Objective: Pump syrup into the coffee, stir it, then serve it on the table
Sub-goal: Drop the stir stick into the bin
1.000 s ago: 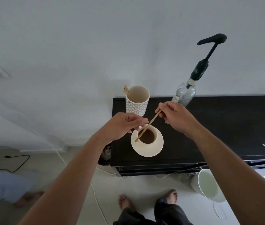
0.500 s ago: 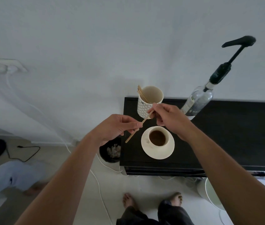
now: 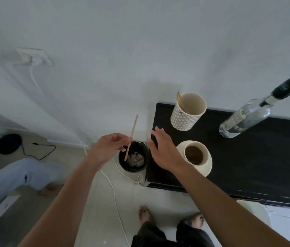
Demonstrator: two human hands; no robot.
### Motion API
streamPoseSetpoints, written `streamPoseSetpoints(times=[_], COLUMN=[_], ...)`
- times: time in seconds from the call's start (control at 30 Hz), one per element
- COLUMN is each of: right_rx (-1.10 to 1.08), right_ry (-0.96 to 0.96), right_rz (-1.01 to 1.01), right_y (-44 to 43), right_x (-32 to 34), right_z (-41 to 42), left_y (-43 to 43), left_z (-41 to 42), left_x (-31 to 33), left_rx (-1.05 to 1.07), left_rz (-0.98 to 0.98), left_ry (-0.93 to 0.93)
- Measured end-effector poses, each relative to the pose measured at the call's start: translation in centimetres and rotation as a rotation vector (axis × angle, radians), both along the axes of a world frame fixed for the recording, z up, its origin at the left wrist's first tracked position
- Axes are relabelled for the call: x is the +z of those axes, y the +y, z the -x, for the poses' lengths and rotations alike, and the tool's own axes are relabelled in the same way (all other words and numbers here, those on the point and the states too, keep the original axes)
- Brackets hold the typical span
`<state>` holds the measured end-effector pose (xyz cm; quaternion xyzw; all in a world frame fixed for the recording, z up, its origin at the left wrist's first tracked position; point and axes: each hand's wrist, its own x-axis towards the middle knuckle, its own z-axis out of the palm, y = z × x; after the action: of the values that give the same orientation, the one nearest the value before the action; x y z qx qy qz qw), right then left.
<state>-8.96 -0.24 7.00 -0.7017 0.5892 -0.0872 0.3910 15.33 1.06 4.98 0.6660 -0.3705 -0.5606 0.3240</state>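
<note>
A cream cup of coffee [image 3: 194,155] stands on a cream saucer [image 3: 207,166] at the left end of the black table [image 3: 256,157]. The clear syrup bottle [image 3: 243,118] with its black pump stands behind it to the right. My left hand [image 3: 109,147] pinches a wooden stir stick [image 3: 131,136] over a black bin [image 3: 133,159] on the floor beside the table. My right hand [image 3: 163,150] hovers with fingers spread at the table's left edge, just left of the cup, holding nothing.
A patterned cup [image 3: 187,112] with several wooden sticks stands at the table's back left corner. A white cable [image 3: 115,189] runs across the floor past the bin. Another person's legs [image 3: 12,177] are at the left. My bare feet [image 3: 146,214] are below.
The stick left the coffee and passed from my right hand to my left, which carried it left over the bin. My right hand let go and opened. The view shifted left.
</note>
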Motion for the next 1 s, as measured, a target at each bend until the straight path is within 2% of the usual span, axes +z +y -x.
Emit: streamPoseSetpoints(times=[0.17, 0.27, 0.5, 0.77, 1.0], right_rx=[0.032, 0.031, -0.003, -0.002, -0.003], right_ry=[0.361, 0.473, 0.532, 0.533, 0.500], right_rz=[0.092, 0.189, 0.327, 0.293, 0.302], right_y=[0.4, 1.2, 1.8, 1.6, 1.8], right_x=[-5.6, -8.1, -10.3, -10.3, -10.3], right_z=[-1.6, -1.7, -1.9, -1.9, -1.8], left_y=[0.6, 0.6, -1.7, -2.1, -0.8], left_z=[-1.9, -2.6, -3.3, -3.3, -3.0], left_x=[-4.2, -6.3, -9.5, -11.9, -11.4], left_rx=[0.093, 0.113, 0.031, 0.027, 0.015], left_rz=[-0.023, -0.054, -0.147, -0.283, -0.328], left_ry=[-0.042, -0.062, -0.159, -0.178, -0.157])
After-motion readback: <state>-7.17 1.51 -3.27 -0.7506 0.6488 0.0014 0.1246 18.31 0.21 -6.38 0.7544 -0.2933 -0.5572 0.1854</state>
